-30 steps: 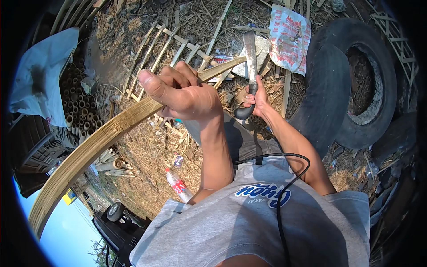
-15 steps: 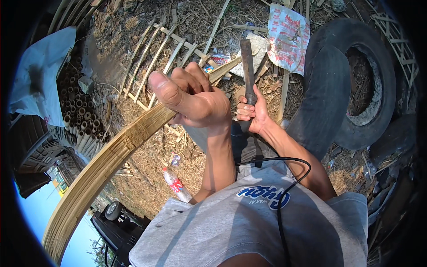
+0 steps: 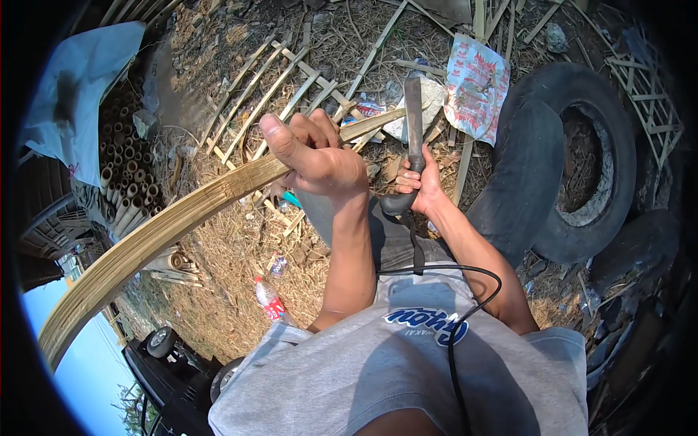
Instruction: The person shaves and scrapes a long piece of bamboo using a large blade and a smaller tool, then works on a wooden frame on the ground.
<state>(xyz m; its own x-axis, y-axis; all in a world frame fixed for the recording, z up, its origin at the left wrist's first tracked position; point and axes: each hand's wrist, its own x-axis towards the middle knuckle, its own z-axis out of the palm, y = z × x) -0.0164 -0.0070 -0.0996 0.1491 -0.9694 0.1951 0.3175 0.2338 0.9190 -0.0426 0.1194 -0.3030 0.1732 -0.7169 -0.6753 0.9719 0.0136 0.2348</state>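
My left hand (image 3: 323, 163) is closed round a long split bamboo strip (image 3: 163, 225), thumb uppermost. The strip runs from the lower left edge up through the fist, and its thin far end reaches the blade. In my right hand (image 3: 430, 185) is a machete (image 3: 414, 120), gripped by its dark handle with the broad blade pointing up and away. Whether blade and strip touch, I cannot tell. Behind that crossing lies a pale stone block (image 3: 429, 102) on the ground.
Old tyres (image 3: 603, 145) lie to the right, beside a printed white sack (image 3: 477, 87). A bamboo lattice (image 3: 273, 94) rests on the straw-littered ground ahead. Cut bamboo tubes (image 3: 127, 167) are stacked at left. A plastic bottle (image 3: 269, 296) lies near my left elbow; a black cable (image 3: 502, 283) crosses my shirt.
The view has shifted slightly, so the ground and tyres sit lower. The strip's outer end has dropped and its far end now reaches the machete's blade. Both grips are kept.
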